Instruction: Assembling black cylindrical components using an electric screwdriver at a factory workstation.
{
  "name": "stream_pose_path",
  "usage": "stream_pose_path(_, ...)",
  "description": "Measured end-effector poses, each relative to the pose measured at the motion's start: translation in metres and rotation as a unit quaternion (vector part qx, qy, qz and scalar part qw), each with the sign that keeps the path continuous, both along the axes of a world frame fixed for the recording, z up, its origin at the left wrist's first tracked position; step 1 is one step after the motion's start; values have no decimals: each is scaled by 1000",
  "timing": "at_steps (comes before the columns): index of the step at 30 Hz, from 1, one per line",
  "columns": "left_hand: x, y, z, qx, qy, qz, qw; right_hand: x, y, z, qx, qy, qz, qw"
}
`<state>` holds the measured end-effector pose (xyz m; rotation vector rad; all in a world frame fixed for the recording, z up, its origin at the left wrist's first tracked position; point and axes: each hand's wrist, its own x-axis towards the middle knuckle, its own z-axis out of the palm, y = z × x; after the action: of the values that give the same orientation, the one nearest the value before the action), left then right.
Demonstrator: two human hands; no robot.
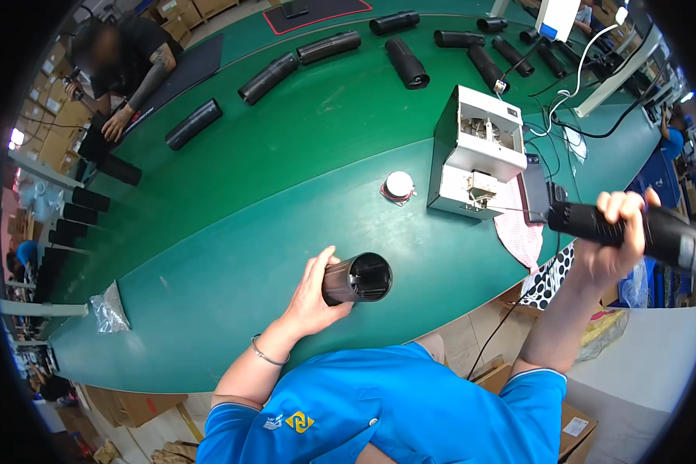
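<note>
Black tube gripped by left hand; right hand grips black power screwdriver.

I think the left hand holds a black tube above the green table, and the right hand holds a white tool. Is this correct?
Not quite. In the head view the right hand holds a black tool, not a white one. The left hand does hold a black tube above the green table.

This is a factory assembly floor. A long green workbench carries many identical black tubes laid out in rows, a white benchtop machine with cables, and stacked cardboard boxes line the edges, while another worker sits farther along.
</note>
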<state>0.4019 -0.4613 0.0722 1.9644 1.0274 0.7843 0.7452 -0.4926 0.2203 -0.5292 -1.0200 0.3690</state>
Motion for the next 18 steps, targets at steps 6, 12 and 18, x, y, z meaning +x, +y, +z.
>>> stream_pose_path(6,-9,-17,-3,-104,-2,4,995,9,25,-6,-66,-26,13,997)
stream_pose_path(12,-9,-36,-32,6,-119,78,990,9,4,-13,-104,64,123,985)
stream_pose_path(18,4,-35,-13,84,-1,37,996,-7,-78,28,23,94,333,938)
